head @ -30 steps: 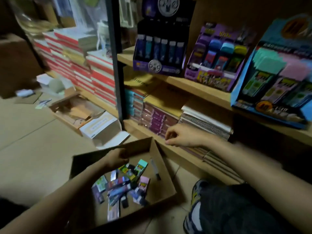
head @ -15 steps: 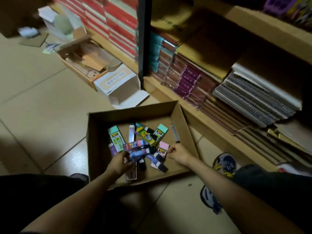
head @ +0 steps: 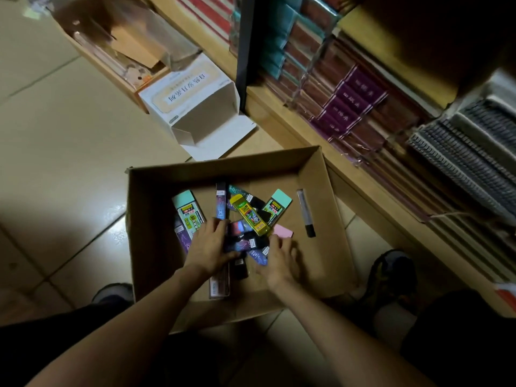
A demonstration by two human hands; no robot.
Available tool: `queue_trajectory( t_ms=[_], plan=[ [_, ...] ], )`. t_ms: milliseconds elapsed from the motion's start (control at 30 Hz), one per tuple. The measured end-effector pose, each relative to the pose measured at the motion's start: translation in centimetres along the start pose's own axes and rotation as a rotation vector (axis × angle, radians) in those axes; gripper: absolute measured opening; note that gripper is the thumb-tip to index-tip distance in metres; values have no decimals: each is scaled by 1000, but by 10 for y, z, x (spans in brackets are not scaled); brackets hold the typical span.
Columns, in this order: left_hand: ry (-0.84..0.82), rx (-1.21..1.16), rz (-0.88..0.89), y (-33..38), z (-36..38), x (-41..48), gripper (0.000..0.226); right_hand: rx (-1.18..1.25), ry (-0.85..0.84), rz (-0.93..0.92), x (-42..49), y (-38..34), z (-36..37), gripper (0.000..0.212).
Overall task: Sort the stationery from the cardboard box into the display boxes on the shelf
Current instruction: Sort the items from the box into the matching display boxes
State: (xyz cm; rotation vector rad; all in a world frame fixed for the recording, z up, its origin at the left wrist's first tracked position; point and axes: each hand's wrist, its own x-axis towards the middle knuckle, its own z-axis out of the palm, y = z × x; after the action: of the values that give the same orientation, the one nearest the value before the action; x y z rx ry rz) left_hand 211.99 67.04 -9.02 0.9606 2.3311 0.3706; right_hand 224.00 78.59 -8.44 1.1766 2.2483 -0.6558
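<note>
Left hand [head: 208, 247] curls round a dark pack [head: 241, 244], right hand [head: 279, 263] spreads loose fingers against the heap of slim stationery packs [head: 248, 216] in the cardboard box [head: 223, 166] on the floor [head: 69, 163]. Light, stiff and likely slick, they seem best pinched across their long edges. Beyond, the shelf [head: 293, 121] holds notebooks [head: 460, 163].

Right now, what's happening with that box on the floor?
A person is digging through a box of stationery packs on the floor by the shelf. Their left grip holds a dark pack in the pile. Their right grip, fingers spread, touches the packs beside it. A marker lies apart, near the box's right wall.
</note>
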Motion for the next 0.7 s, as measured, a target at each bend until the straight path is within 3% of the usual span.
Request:
queue_trajectory(
  t_ms=[133, 333, 500, 700],
  plan=[
    [-52, -69, -39, -2, 1, 5, 71, 69, 43, 40, 5, 3, 3, 66],
    [-101, -185, -106, -3, 2, 1, 55, 113, -29, -14, 8, 15, -5, 74],
    [-72, -211, -137, -2, 1, -6, 45, 356, -150, -105, 7, 25, -15, 49],
    [-104, -333, -262, -2, 0, -11, 38, 641, -236, -17, 10, 44, -31, 36]
  ],
)
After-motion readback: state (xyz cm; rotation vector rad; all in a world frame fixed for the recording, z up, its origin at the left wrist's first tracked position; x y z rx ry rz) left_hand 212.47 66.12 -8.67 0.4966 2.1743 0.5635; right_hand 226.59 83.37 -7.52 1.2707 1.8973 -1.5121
